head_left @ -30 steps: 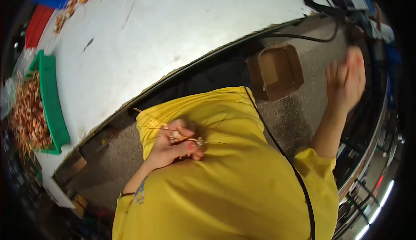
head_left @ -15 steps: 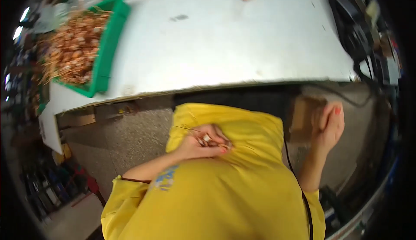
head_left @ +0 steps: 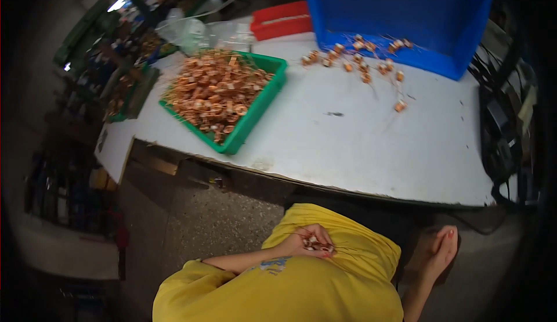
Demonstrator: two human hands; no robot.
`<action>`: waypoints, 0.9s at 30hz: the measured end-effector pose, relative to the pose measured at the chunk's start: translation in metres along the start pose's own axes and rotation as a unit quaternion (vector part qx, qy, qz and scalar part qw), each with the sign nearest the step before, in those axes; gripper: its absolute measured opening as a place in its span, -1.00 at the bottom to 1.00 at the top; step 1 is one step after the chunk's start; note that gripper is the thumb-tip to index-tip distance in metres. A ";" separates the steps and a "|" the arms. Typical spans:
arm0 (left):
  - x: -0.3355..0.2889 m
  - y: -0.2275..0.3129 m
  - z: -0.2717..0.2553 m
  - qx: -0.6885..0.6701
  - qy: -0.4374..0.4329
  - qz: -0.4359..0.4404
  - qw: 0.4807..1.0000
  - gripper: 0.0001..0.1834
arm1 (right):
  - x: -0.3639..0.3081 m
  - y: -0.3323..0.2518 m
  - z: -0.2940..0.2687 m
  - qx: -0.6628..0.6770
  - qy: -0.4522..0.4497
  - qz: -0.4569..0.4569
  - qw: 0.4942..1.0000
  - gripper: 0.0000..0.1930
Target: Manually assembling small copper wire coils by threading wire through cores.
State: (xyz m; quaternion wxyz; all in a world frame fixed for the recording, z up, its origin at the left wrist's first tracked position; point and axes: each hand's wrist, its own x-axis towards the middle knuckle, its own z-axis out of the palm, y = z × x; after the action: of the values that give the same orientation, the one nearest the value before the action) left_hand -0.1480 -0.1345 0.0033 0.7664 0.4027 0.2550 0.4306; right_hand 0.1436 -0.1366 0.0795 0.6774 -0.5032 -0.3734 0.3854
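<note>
Copper-wire coils [head_left: 315, 244], in one small bunch, are in the person's left hand, which is nearer to the body than the green tray and somewhat to its right. Largest is the white table [head_left: 360, 148]; its top carries the green tray and extends far to the right of it. The blue bin [head_left: 400, 5] is to the right of the green tray and farther from the person; it seems to stand on its side, its hollow facing the person. The green tray [head_left: 264, 101] itself bears a heaped pile of coils [head_left: 214, 90], with thin wires sticking out. Just behind the green tray, slightly to the right, is the red box [head_left: 281, 21].

The left hand [head_left: 296, 242] has its fingers curled around the bunch, against the yellow shirt [head_left: 290, 287]. The right hand [head_left: 444, 247] is well to the right of the green tray and nearer to the body, its fingers close together; whether they pinch something, I cannot tell. Smallest are the loose coils [head_left: 365, 78], scattered to the right of the green tray, some of them at the blue bin.
</note>
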 end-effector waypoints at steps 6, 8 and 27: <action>-0.028 0.019 0.023 0.023 0.035 -0.105 0.994 -0.77 | -0.027 -0.005 -0.005 0.059 0.013 0.010 0.998 -0.77; -0.034 0.017 0.029 0.020 0.046 -0.129 0.990 -0.76 | -0.028 -0.004 -0.008 0.066 0.005 -0.004 0.998 -0.76; -0.075 0.011 0.044 -0.110 0.132 -0.121 0.978 -0.81 | -0.043 -0.023 -0.043 0.026 -0.029 0.003 0.999 -0.73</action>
State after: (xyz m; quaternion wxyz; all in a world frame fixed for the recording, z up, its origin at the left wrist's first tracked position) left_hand -0.1578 -0.2133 0.0397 0.8122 0.2216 0.3520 0.4091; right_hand 0.1674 -0.1965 0.0871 0.6783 -0.4745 -0.3814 0.4114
